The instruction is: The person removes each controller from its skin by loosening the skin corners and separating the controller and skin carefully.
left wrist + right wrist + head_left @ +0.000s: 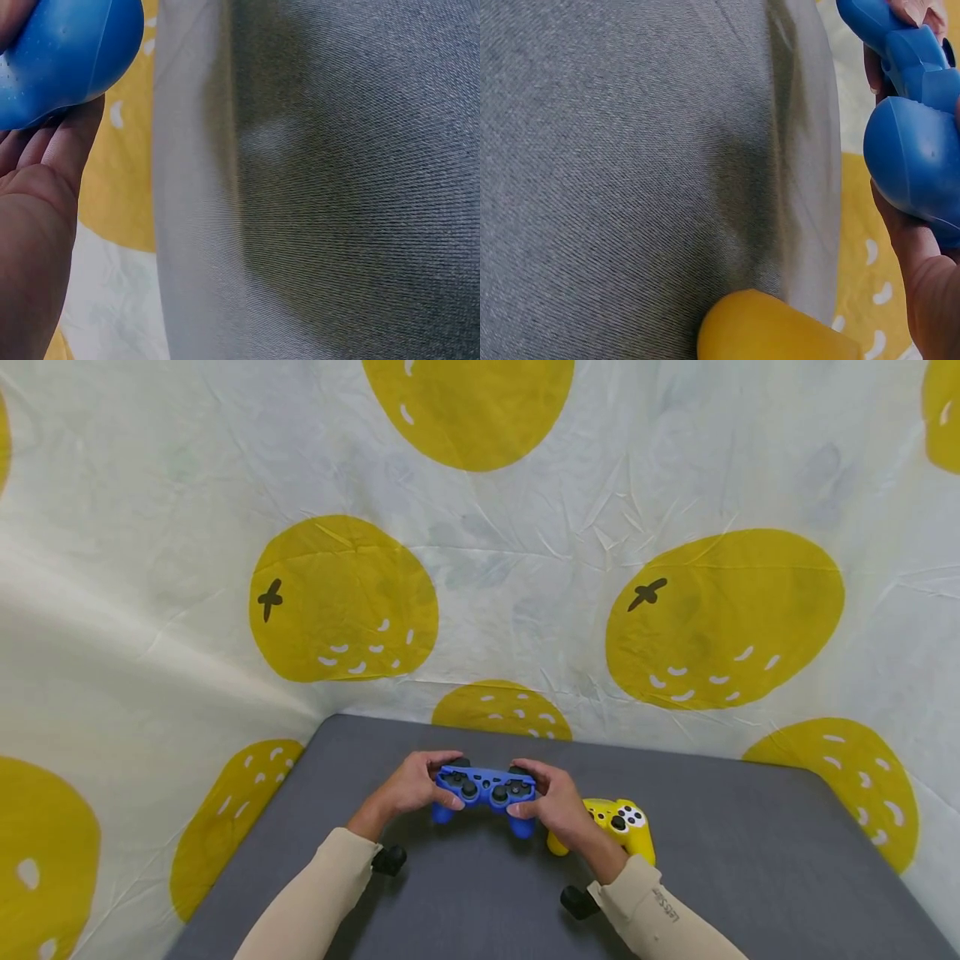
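Note:
A blue game controller [486, 779] is held up over the dark grey table, its sticks and buttons facing the head camera. My left hand [415, 785] grips its left end, thumb on the front and fingers behind. At the other end my right hand [553, 793] holds it the same way. One rounded blue handle [75, 56] fills the upper corner of the left wrist view. The right wrist view shows the controller's underside [915, 150] between both hands. Partly hidden behind my right forearm, a yellow game controller [639, 837] lies on the table.
The grey cloth-covered table [465, 893] reaches back to a white curtain [517, 610] printed with yellow fruit, which also hangs along the left side. A black wrist camera [390, 860] sits at the left cuff, another black camera [579, 902] at the right.

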Tool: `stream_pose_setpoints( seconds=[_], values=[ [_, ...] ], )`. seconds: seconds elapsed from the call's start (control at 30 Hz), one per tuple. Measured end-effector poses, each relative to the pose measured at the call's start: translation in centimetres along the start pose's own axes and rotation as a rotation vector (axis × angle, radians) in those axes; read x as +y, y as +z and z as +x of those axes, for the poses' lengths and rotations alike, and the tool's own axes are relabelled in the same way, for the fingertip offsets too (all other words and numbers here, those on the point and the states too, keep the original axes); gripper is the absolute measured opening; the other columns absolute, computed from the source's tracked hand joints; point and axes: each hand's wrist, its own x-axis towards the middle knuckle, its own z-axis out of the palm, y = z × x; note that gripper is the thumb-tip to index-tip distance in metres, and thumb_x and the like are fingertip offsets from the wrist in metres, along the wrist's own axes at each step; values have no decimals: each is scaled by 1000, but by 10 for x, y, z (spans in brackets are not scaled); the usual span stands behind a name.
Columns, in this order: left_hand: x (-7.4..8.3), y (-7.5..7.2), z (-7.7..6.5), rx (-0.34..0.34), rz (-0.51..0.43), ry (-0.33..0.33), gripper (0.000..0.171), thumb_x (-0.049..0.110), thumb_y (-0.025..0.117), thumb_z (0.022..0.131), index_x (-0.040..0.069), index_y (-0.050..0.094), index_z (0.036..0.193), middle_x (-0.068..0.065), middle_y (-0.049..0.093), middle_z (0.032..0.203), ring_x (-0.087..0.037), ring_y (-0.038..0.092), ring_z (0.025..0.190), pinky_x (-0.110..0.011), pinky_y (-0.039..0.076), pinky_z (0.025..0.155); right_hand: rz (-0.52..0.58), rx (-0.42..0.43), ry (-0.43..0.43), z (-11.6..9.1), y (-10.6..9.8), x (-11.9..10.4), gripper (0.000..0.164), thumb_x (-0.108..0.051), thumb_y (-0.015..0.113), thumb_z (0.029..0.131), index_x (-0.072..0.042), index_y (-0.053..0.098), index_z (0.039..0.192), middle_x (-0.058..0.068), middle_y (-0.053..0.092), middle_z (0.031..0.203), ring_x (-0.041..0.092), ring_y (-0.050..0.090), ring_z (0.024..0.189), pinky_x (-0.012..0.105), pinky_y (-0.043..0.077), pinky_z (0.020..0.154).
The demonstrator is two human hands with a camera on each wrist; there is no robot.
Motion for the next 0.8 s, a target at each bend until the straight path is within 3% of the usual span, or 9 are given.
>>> stream_pose_setpoints(
  seconds=[0.17,0.5,0.8],
  values=[
    [-5,1,0,-18,-21,-1,79,11,94,75,5,60,146,-14,74,119,-14,64,86,-24,54,76,-6,7,13,0,2,3,71,5,82,81,-6,58,147,20,61,147,28,63,116,43,55,106],
    [-9,1,2,-4,33,2,80,12,94,74,4,60,146,-13,73,125,-16,62,93,-27,53,85,-55,43,32,4,9,7,70,5,83,80,-10,61,145,16,64,143,27,62,113,43,52,106],
    [-17,2,6,-7,51,-6,80,12,94,75,4,59,146,-12,72,130,-16,63,97,-30,54,92,-79,49,38,7,13,14,70,6,83,80,-6,60,145,17,65,142,25,62,112,54,47,112]
  ],
)
